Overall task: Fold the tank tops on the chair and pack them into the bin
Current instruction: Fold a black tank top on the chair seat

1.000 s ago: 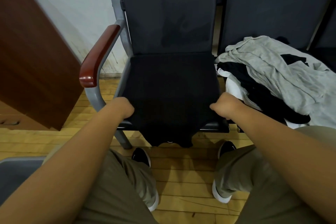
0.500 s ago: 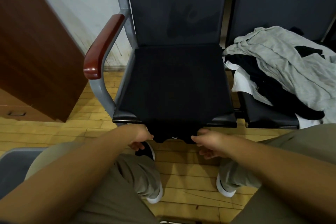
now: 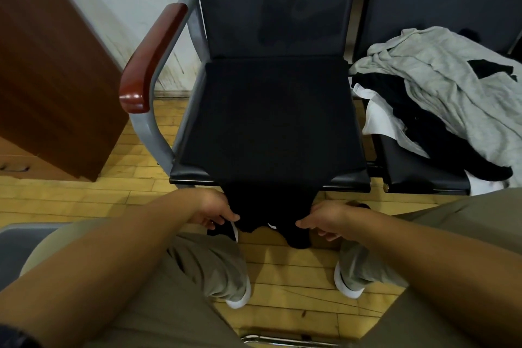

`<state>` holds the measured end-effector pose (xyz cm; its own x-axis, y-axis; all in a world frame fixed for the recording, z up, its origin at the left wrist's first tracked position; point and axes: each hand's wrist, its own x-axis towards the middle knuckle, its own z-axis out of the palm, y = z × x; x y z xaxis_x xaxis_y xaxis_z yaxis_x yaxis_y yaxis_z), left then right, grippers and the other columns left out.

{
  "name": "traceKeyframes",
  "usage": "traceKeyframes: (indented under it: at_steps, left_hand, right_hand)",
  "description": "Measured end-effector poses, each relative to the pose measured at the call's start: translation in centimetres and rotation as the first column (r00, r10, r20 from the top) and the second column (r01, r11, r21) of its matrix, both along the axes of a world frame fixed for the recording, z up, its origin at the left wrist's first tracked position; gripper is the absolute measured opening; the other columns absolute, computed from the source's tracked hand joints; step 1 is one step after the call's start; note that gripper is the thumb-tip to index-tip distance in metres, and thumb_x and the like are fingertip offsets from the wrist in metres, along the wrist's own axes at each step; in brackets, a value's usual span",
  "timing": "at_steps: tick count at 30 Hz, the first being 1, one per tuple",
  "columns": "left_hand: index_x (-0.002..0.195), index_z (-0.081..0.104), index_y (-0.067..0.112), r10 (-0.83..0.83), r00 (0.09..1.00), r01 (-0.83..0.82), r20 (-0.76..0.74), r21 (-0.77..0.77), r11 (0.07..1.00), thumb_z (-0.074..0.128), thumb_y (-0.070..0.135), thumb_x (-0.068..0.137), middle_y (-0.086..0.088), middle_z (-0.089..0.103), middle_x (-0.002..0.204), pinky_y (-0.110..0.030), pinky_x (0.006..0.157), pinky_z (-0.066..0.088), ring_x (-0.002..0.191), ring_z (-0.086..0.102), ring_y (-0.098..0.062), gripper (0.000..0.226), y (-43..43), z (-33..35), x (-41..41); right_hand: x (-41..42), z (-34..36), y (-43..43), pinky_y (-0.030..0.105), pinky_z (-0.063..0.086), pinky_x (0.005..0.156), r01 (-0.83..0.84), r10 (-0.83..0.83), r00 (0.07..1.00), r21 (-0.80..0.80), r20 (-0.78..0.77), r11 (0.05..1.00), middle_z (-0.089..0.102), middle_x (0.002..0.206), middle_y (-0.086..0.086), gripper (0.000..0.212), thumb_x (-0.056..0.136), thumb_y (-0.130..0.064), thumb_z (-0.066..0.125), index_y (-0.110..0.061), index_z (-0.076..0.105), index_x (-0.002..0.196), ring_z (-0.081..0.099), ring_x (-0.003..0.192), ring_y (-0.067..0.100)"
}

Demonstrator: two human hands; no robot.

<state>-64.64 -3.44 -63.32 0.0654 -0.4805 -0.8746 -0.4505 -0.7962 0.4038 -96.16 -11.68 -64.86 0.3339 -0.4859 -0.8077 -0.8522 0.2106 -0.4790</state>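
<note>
Dropped below the front edge of the seat (image 3: 353,178), the left hand (image 3: 214,210) and right hand (image 3: 324,219) each pinch the hanging tank top (image 3: 271,135).

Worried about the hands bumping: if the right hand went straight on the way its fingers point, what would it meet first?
The hanging end of the black tank top, which the right hand seems to be pinching. Beyond the fabric, the left hand is next in line. Depth is unclear.

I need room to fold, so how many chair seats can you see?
2. One seat straight ahead, under the spread black top; the other seat to its right, under the heap of clothes. More may lie beyond the right edge.
</note>
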Motion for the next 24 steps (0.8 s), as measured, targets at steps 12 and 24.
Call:
traceKeyframes:
  at_steps: [12,24]
  left_hand:
    - [0.133,0.070,0.018,-0.214,0.972,0.222,-0.101,0.080,0.972,0.086,0.011,0.089,0.003,0.078,0.126,-0.035,0.108,0.055,0.122,0.070,-0.016,0.048,-0.3,2.6,-1.1]
    - [0.144,0.058,0.007,0.054,0.950,-0.059,-0.307,-0.006,0.998,0.075,0.008,0.098,-0.012,0.074,0.133,-0.053,0.110,0.053,0.124,0.071,-0.030,0.049,-0.9,11.0,-0.3]
  right_hand:
    - [-0.3,3.3,0.2,0.045,0.061,0.100,-0.012,-0.008,0.994,0.171,0.112,0.985,0.071,0.129,0.003,0.042,0.094,-0.025,0.080,-0.022,0.066,0.134,0.074,0.110,0.024]
    - [-0.9,12.7,-4.3,0.048,0.031,0.127,0.008,-0.035,0.992,0.213,0.124,0.977,0.079,0.116,0.008,0.038,0.100,-0.025,0.072,-0.011,0.065,0.134,0.071,0.119,0.025]
